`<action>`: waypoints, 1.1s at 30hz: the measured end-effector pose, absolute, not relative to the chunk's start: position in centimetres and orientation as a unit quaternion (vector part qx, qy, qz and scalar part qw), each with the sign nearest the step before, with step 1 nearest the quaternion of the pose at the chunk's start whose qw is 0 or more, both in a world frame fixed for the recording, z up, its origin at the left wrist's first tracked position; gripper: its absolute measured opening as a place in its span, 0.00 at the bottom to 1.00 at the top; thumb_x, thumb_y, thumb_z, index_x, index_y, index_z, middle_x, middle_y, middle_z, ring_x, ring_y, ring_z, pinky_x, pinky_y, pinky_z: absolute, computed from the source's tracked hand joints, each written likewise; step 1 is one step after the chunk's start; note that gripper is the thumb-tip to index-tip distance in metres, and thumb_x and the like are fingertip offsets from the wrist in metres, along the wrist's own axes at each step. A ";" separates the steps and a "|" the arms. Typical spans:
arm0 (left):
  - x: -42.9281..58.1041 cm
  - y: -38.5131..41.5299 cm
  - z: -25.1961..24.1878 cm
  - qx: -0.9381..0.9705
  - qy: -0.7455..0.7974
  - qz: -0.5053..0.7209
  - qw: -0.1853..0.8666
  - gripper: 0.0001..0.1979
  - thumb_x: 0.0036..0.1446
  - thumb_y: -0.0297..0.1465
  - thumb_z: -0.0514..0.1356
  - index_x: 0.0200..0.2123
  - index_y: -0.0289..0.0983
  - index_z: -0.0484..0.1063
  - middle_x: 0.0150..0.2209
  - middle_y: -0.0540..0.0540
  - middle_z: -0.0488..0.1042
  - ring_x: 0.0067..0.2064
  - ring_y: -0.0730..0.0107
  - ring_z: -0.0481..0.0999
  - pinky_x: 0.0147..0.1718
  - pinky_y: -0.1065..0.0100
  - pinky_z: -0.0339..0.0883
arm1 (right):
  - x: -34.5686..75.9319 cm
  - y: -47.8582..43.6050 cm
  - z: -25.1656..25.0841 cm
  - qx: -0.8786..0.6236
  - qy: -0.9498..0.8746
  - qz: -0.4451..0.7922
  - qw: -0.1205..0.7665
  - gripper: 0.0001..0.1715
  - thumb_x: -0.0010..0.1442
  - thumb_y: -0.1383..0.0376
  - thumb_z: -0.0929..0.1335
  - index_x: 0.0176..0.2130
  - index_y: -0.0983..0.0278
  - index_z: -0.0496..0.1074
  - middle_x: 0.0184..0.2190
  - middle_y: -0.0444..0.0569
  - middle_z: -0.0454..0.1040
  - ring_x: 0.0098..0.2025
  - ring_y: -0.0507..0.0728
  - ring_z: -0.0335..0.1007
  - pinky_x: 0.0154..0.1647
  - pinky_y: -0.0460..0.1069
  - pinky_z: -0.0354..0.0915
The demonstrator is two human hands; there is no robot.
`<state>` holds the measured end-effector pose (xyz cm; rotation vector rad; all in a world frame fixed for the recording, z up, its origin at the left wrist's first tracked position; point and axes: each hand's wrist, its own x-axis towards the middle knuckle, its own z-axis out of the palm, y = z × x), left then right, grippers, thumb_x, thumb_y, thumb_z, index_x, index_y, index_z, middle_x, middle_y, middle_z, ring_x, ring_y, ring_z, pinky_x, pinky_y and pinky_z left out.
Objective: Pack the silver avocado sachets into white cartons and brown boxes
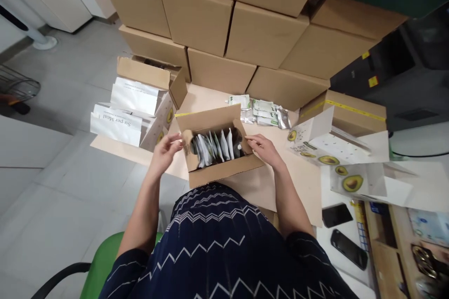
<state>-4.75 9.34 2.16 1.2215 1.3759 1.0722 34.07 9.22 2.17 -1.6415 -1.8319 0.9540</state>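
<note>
A brown cardboard carton [226,171] sits open side up at the near side of the desk [298,182], turned slightly askew. Its far flap [210,120] stands raised, with a bit of yellow along the top left edge; the near flap folds outward. Inside, slim flat pouches [214,147], whitish with hints of green, stand on edge in a row, some leaning. The right end inside is dark, with a small white spot.
</note>
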 end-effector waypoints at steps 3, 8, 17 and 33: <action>-3.1 8.4 0.7 0.608 0.581 0.389 0.376 0.19 0.56 0.44 0.64 0.45 0.39 0.76 0.46 0.41 0.78 0.48 0.58 0.77 0.52 0.51 0.71 | 33.9 10.9 0.4 -0.618 -0.656 0.346 0.261 0.25 0.59 0.55 0.69 0.54 0.60 0.76 0.42 0.50 0.73 0.36 0.55 0.71 0.45 0.54 0.70; -0.9 7.7 -1.1 0.696 0.626 0.288 0.200 0.14 0.59 0.35 0.62 0.48 0.40 0.77 0.52 0.38 0.73 0.58 0.49 0.69 0.59 0.43 0.61 | 33.0 11.9 -0.9 -0.645 -0.642 0.354 0.215 0.36 0.54 0.53 0.72 0.60 0.58 0.68 0.46 0.51 0.71 0.33 0.55 0.69 0.43 0.56 0.70; -2.0 10.9 -3.7 0.649 0.613 0.355 0.276 0.65 0.47 0.43 0.72 0.73 0.40 0.28 0.71 0.29 0.49 0.71 0.40 0.52 0.65 0.40 0.50 | 33.0 16.2 -0.8 -0.548 -0.598 0.525 0.259 0.70 0.46 0.56 0.76 0.74 0.52 0.37 0.74 0.56 0.45 0.64 0.67 0.62 0.60 0.62 0.65; -5.7 5.1 -0.4 0.840 0.497 0.083 0.204 0.43 0.53 0.28 0.59 0.71 0.46 0.51 0.72 0.44 0.53 0.73 0.42 0.46 0.67 0.37 0.42 | 36.5 10.4 -0.3 -0.500 -0.757 0.396 0.143 0.42 0.62 0.60 0.66 0.72 0.54 0.54 0.74 0.46 0.45 0.75 0.61 0.41 0.74 0.61 0.43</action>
